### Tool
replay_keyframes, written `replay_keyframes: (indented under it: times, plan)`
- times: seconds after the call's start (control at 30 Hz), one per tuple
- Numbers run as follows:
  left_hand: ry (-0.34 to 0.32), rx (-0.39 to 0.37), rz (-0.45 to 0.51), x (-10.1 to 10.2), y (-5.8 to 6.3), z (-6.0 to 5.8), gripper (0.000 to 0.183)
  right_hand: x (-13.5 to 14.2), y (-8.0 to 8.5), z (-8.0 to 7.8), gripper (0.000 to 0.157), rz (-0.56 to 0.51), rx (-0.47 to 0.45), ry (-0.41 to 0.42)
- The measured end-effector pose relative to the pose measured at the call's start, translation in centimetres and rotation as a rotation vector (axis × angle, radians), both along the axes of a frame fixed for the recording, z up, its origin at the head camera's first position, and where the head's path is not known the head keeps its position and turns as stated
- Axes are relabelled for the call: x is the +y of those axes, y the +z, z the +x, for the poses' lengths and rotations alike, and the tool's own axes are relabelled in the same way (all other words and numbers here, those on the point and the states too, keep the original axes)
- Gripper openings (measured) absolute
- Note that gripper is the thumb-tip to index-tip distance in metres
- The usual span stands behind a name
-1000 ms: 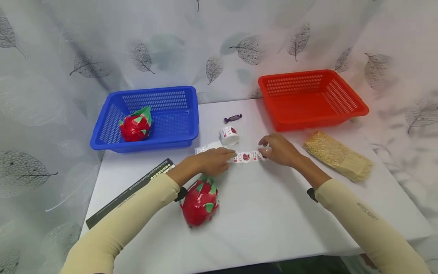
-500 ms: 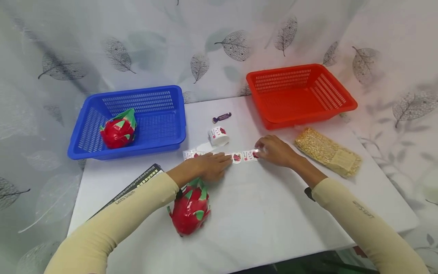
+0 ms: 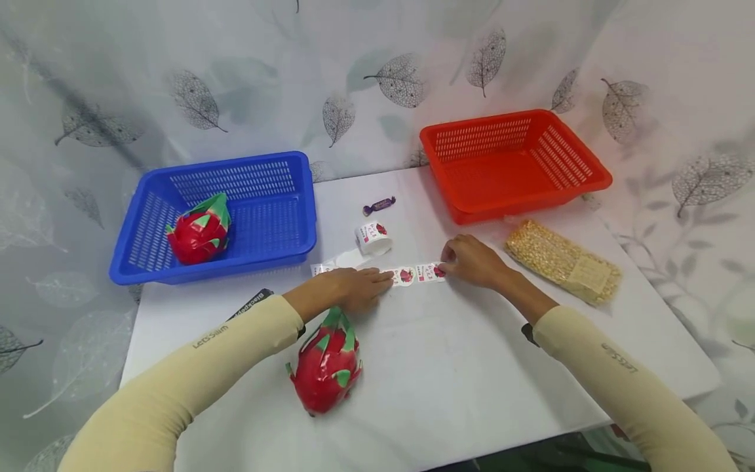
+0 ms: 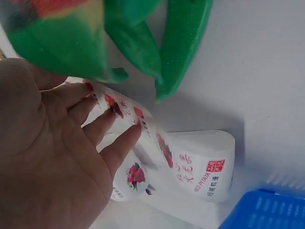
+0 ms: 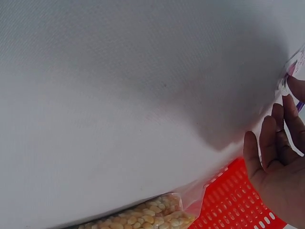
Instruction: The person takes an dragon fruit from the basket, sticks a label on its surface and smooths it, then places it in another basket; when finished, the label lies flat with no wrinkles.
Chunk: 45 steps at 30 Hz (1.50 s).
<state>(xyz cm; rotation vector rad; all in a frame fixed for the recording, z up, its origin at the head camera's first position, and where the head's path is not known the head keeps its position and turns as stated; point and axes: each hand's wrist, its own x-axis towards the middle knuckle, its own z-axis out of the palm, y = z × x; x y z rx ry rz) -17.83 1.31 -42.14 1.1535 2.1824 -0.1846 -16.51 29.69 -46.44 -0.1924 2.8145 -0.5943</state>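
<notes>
A strip of dragon fruit stickers (image 3: 406, 276) runs across the white table from a small sticker roll (image 3: 373, 238). My left hand (image 3: 356, 288) lies over the strip with its fingers extended; in the left wrist view the strip (image 4: 138, 117) passes by the straight fingers. The strip's right end is between the thumb and fingertips of my right hand (image 3: 472, 261); in the right wrist view, that hand (image 5: 279, 152) pinches it at the frame's edge. A red dragon fruit (image 3: 326, 370) with green scales lies on the table, just nearer than my left hand.
A blue basket (image 3: 271, 259) at the back left holds another dragon fruit (image 3: 199, 236). A red basket (image 3: 513, 208) stands at the back right, near a bag of corn kernels (image 3: 560, 261). A purple-wrapped candy (image 3: 379, 205) lies behind the roll. My left sleeve partly hides a black box (image 3: 252, 301).
The head view has swung, so the scene sits further left. My left fingers have straightened over the strip. My right fingers have closed from a loose spread into a pinch on its end.
</notes>
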Motion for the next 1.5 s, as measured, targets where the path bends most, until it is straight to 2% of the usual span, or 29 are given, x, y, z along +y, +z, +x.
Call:
replay_keyframes:
  times: [0.27, 0.43, 0.73, 0.9, 1.13, 1.3, 1.5]
  plan:
    - [0.018, -0.012, 0.022, 0.0, -0.2, 0.4, 0.061, 0.2, -0.4, 0.1, 0.012, -0.031, -0.004, -0.023]
    - [0.026, -0.034, 0.037, 0.0, -0.2, 0.4, 0.061, 0.3, -0.6, 0.2, 0.012, -0.066, 0.010, -0.038]
    - [0.054, -0.023, 0.042, -0.5, -0.6, 0.8, 0.062, -0.1, -0.6, 0.4, 0.012, -0.108, 0.005, -0.058]
    - [0.033, -0.011, 0.042, -0.5, -0.7, 0.7, 0.062, 0.1, -0.4, 0.3, 0.011, -0.108, 0.003, -0.059]
    - [0.009, -0.010, 0.027, -0.7, -0.7, 0.7, 0.062, 1.8, -0.3, 0.3, 0.009, -0.114, 0.030, -0.083]
    - [0.035, -0.016, 0.027, -0.7, -0.6, 0.5, 0.062, 2.6, 0.9, 0.3, 0.007, -0.172, 0.090, -0.056]
    - [0.038, -0.006, 0.069, -0.1, -0.3, -0.3, 0.059, 2.6, 3.4, 0.3, 0.014, -0.222, 0.123, -0.028]
